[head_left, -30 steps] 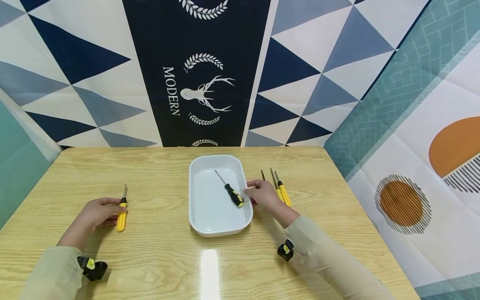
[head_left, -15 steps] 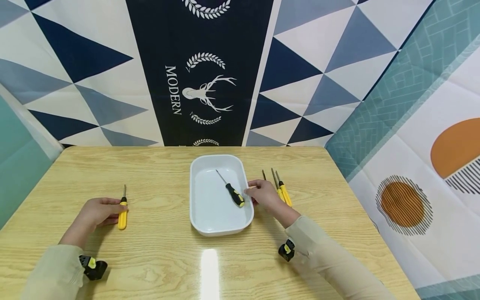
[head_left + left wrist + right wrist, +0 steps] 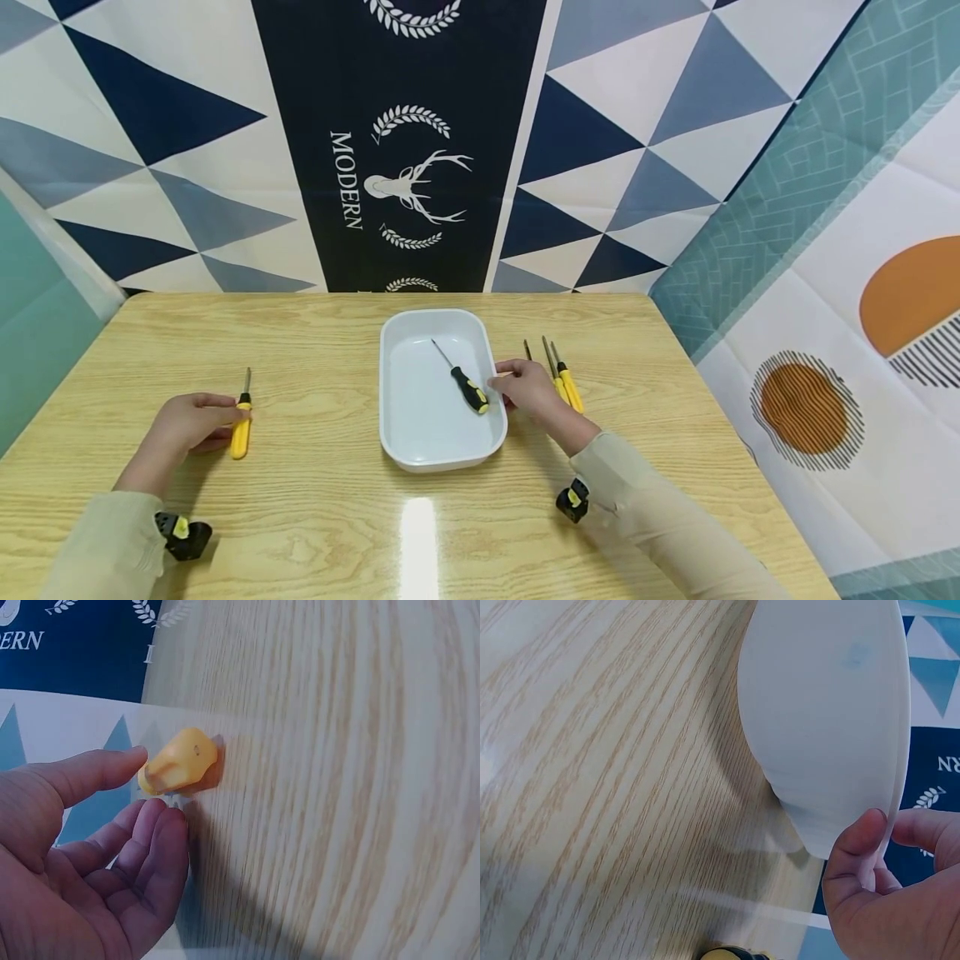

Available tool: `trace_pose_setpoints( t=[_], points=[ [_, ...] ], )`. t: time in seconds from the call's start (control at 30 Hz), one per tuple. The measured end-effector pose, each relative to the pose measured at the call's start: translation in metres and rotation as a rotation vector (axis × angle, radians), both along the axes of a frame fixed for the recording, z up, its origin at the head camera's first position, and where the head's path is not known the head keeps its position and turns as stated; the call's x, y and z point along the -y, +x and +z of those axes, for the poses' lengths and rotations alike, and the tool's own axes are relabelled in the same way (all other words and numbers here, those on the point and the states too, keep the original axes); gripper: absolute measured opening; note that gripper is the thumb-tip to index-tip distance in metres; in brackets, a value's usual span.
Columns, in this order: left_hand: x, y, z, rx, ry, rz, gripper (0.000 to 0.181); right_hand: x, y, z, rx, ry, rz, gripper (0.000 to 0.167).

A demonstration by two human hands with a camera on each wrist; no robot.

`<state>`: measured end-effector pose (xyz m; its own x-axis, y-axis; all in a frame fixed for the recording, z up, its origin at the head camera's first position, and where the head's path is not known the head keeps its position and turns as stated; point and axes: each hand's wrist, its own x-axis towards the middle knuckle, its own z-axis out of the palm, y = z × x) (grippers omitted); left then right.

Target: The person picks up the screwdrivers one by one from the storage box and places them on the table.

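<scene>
My left hand (image 3: 186, 423) pinches a yellow-handled screwdriver (image 3: 240, 439) between thumb and fingers at the left of the table, its metal shaft pointing away from me. In the left wrist view, the thumb and fingertips of that hand (image 3: 97, 847) meet the yellow handle (image 3: 187, 759), seen from its butt end. A white plastic tray (image 3: 420, 433) sits mid-table, and a black and yellow screwdriver (image 3: 468, 390) lies inside it. With my right hand (image 3: 531, 392) I grip the tray's right rim; the right wrist view shows thumb and fingers on either side of the wall (image 3: 825, 712).
Right of the tray lie several more screwdrivers, including one with a yellow handle (image 3: 570, 392); another shows its dark tip (image 3: 527, 348) behind my right hand. Patterned cloth (image 3: 405, 167) rises behind the wooden table (image 3: 322, 517).
My left hand has shifted slightly left with the yellow screwdriver, whose handle now slants a little more. My right hand and the tray stay in place.
</scene>
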<state>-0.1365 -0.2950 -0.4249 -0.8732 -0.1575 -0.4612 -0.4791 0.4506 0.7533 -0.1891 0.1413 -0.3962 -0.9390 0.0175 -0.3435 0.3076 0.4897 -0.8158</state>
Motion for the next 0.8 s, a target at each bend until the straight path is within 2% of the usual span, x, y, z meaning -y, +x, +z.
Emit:
trace_pose_setpoints(
  t=[0.13, 0.23, 0.3, 0.47, 0.57, 0.73, 0.8],
  points=[
    [0.002, 0.002, 0.002, -0.005, -0.03, 0.001, 0.072, 0.001, 0.0, 0.001, 0.005, 0.0, -0.005, 0.036],
    [0.003, 0.004, 0.005, -0.032, -0.061, -0.011, 0.077, 0.0, 0.0, 0.001, 0.007, 0.004, -0.005, 0.036],
    [0.003, 0.003, 0.006, -0.033, -0.078, 0.004, 0.078, 0.0, 0.0, 0.001, 0.007, 0.006, -0.003, 0.036],
    [-0.001, 0.001, 0.008, -0.055, -0.077, 0.001, 0.08, 0.0, 0.0, 0.0, 0.001, 0.002, -0.005, 0.035],
    [-0.005, 0.0, 0.008, -0.087, -0.066, -0.044, 0.082, -0.001, 0.0, 0.0, -0.005, -0.005, -0.007, 0.035],
    [-0.011, -0.005, 0.005, -0.093, -0.064, -0.04, 0.078, -0.001, 0.0, 0.001, 0.0, -0.015, -0.002, 0.035],
    [-0.017, -0.004, 0.007, -0.112, -0.061, -0.046, 0.078, -0.001, 0.0, 0.001, 0.004, -0.013, 0.003, 0.035]
  ],
)
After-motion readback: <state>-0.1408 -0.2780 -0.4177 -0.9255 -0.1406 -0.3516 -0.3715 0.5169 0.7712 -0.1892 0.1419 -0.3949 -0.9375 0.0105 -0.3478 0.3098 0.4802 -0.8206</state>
